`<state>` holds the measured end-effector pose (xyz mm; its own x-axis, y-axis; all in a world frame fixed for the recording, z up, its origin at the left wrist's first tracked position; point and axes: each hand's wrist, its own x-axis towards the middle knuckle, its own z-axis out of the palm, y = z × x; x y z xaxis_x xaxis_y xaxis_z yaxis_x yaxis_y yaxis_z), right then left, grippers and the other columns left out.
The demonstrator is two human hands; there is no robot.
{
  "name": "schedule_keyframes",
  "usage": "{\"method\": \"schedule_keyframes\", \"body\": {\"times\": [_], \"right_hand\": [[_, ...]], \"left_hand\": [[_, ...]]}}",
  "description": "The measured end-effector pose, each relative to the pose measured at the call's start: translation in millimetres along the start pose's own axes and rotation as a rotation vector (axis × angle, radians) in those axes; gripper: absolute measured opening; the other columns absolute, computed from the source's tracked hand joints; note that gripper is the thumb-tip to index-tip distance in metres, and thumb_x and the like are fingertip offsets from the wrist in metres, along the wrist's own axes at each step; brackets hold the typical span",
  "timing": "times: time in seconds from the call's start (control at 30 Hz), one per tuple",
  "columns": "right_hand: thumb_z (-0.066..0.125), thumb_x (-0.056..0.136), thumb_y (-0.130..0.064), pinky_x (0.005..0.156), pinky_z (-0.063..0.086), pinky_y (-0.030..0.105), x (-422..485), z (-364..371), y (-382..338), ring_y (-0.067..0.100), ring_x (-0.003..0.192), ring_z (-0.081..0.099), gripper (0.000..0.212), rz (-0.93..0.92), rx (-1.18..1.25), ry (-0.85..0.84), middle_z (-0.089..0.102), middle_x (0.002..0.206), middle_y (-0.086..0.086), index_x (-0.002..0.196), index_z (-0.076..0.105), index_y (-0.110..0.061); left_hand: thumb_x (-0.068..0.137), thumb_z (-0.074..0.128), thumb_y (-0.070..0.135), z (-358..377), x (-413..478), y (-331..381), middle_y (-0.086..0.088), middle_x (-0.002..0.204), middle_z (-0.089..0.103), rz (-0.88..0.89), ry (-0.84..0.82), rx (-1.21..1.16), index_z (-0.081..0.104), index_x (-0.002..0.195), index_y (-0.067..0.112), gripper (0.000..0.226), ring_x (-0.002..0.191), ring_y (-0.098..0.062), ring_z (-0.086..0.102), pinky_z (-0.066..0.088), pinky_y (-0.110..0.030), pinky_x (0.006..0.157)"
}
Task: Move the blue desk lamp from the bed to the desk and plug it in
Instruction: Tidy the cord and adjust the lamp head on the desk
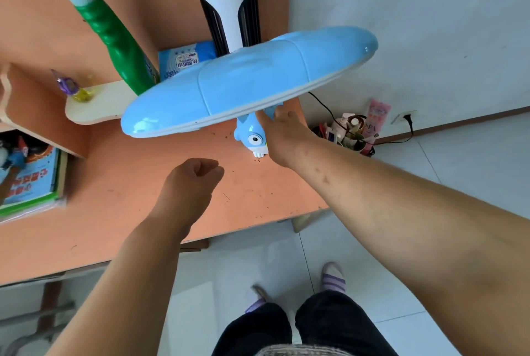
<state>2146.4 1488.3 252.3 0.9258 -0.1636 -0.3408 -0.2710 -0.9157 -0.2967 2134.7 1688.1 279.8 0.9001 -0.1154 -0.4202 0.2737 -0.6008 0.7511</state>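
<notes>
Desk (pixel 143 183): lamp (pixel 249 80) head crosswise (right-end-up)

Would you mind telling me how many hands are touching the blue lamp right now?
1. The right hand grips the blue lamp beneath its shade, beside the base. The left hand hovers closed above the desk, apart from it.

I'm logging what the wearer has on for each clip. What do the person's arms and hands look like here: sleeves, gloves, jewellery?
Both arms are bare up to the frame edge, with no sleeves in view. The left hand and right hand have no gloves, rings, watch or bracelets showing. The right forearm has a few small dark marks on it.
</notes>
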Motion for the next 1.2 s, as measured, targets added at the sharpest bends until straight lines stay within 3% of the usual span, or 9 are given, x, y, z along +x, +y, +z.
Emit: {"method": "schedule_keyframes", "body": {"times": [0.1,0.23,0.3,0.53,0.63,0.8,0.93,1.03,1.2], "right_hand": [[0.055,0.081,-0.005,0.091,0.042,0.040,0.3,0.1,1.4,0.033,0.130,0.030,0.090,-0.003,0.014,-0.006,0.017,0.150,0.014,0.151,0.004,-0.026],[0.056,0.086,-0.012,0.098,0.039,0.043,1.5,-2.5,1.8,0.036,0.134,0.029,0.086,0.009,-0.026,-0.050,0.016,0.151,0.016,0.152,0.004,-0.027],[0.056,0.085,-0.011,0.101,0.039,0.043,1.6,-3.9,1.3,0.036,0.135,0.028,0.087,0.016,-0.037,-0.062,0.015,0.151,0.016,0.153,0.004,-0.027],[0.054,0.083,-0.005,0.096,0.043,0.043,-5.1,-5.5,-3.7,0.033,0.137,0.023,0.093,0.054,-0.083,-0.114,0.009,0.154,0.013,0.152,-0.004,-0.028],[0.051,0.082,-0.003,0.091,0.044,0.041,-9.1,-3.2,-2.5,0.033,0.136,0.025,0.087,0.055,-0.074,-0.106,0.010,0.153,0.011,0.152,0.006,-0.028],[0.046,0.085,0.000,0.100,0.042,0.040,-20.2,6.2,5.0,0.035,0.131,0.035,0.071,0.022,0.017,-0.021,0.023,0.149,0.014,0.149,0.023,-0.020],[0.046,0.086,-0.005,0.092,0.045,0.039,-30.8,10.5,15.7,0.039,0.117,0.048,0.051,0.039,0.179,0.094,0.035,0.139,0.018,0.137,0.041,-0.011],[0.048,0.089,-0.015,0.087,0.044,0.037,-37.6,5.6,23.1,0.040,0.111,0.054,0.046,0.084,0.282,0.168,0.042,0.134,0.018,0.135,0.045,-0.013],[0.052,0.089,-0.024,0.090,0.044,0.037,-53.2,-10.2,32.6,0.036,0.113,0.055,0.043,0.137,0.351,0.245,0.045,0.136,0.012,0.132,0.049,-0.018]], "left_hand": [[0.089,0.061,0.030,-0.3,-0.7,-1.5,0.001,0.101,0.068,-0.002,0.001,0.012,0.066,0.110,0.022,0.023,0.091,-0.017,0.063,0.050,-0.026,0.068],[0.089,0.062,0.030,0.3,-2.3,-3.0,-0.001,0.109,0.067,-0.008,-0.007,-0.005,0.066,0.109,0.022,0.022,0.104,-0.020,0.062,0.051,-0.040,0.093],[0.089,0.062,0.029,0.3,-3.7,-3.3,-0.002,0.110,0.067,-0.008,-0.007,-0.008,0.066,0.110,0.021,0.023,0.106,-0.020,0.062,0.049,-0.042,0.098],[0.089,0.063,0.029,-0.5,-7.5,-6.7,-0.001,0.107,0.068,0.001,-0.004,-0.020,0.066,0.108,0.022,0.021,0.103,-0.019,0.062,0.050,-0.040,0.095],[0.089,0.063,0.030,0.5,-8.8,-8.4,-0.001,0.107,0.068,0.002,-0.011,-0.028,0.066,0.108,0.022,0.021,0.103,-0.018,0.063,0.050,-0.040,0.095],[0.088,0.063,0.032,1.1,-10.1,-9.8,-0.001,0.107,0.068,0.023,-0.019,-0.033,0.065,0.109,0.023,0.022,0.103,-0.017,0.063,0.050,-0.035,0.087],[0.087,0.062,0.036,-2.6,-12.5,-4.8,0.001,0.110,0.067,0.060,0.001,-0.089,0.064,0.108,0.030,0.021,0.104,-0.014,0.063,0.051,-0.037,0.090],[0.086,0.062,0.037,-7.8,-15.4,3.6,0.003,0.108,0.068,0.090,0.052,-0.151,0.064,0.104,0.033,0.018,0.103,-0.014,0.064,0.052,-0.042,0.093],[0.087,0.062,0.036,-12.7,-16.3,18.1,0.006,0.105,0.068,0.134,0.080,-0.171,0.065,0.104,0.032,0.018,0.101,-0.012,0.064,0.052,-0.040,0.093]]}}
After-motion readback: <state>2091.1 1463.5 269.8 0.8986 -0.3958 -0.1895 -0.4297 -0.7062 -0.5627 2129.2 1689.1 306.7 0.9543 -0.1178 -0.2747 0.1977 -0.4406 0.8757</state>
